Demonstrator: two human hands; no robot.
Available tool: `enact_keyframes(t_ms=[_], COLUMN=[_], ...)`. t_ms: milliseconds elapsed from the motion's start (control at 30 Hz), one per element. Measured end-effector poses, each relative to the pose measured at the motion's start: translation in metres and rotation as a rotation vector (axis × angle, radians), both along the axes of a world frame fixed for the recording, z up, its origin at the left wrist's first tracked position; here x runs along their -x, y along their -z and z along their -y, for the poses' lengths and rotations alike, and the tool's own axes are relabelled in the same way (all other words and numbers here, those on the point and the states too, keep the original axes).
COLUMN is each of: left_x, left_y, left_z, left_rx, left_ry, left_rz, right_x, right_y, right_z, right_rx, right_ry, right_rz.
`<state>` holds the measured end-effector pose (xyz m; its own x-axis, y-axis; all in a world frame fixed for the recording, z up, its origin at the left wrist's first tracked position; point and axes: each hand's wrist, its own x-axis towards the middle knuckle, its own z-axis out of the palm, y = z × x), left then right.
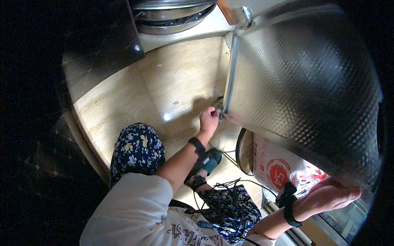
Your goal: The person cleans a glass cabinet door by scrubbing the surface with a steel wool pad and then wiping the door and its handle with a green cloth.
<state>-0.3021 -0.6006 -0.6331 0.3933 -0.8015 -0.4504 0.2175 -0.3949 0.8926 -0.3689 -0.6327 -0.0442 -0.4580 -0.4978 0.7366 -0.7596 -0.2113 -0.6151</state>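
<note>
My left hand [209, 121] pinches a grey, tangled scrubber [219, 114], apparently steel wool, at the near corner of an open cabinet door [277, 83]. The door's face is silvery with a fine checkered texture, and a metal hinge [247, 17] shows at its far end. At the door's near right edge lies my right hand [326, 196], thumb stretched out. Its fingertips are partly hidden, so whether they grip the door is unclear. Dark bands circle both wrists.
Beige tiles [184, 70] cover the floor. Stacked steel pots [172, 18] stand in the cabinet at the top. Beside the door are a printed white sack [271, 163] and a dark round-rimmed object [244, 150]. Black cables [234, 184] hang over my leg near a green shoe [212, 161].
</note>
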Motion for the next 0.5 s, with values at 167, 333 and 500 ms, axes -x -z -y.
enact_keyframes(t_ms=[167, 333, 500], left_x=[0.021, 0.008, -0.014], left_y=[-0.011, -0.01, -0.012], left_z=[-0.026, 0.006, 0.092], left_rx=[0.028, 0.061, 0.067], left_ry=[0.005, -0.032, 0.055], left_rz=[-0.023, 0.162, 0.088], right_x=[0.0, -0.01, -0.018], right_y=[0.002, 0.002, -0.002], right_z=[0.002, 0.018, 0.016], right_rx=[0.022, 0.097, 0.058], right_ry=[0.024, -0.007, 0.071], right_rz=[-0.019, -0.018, -0.039])
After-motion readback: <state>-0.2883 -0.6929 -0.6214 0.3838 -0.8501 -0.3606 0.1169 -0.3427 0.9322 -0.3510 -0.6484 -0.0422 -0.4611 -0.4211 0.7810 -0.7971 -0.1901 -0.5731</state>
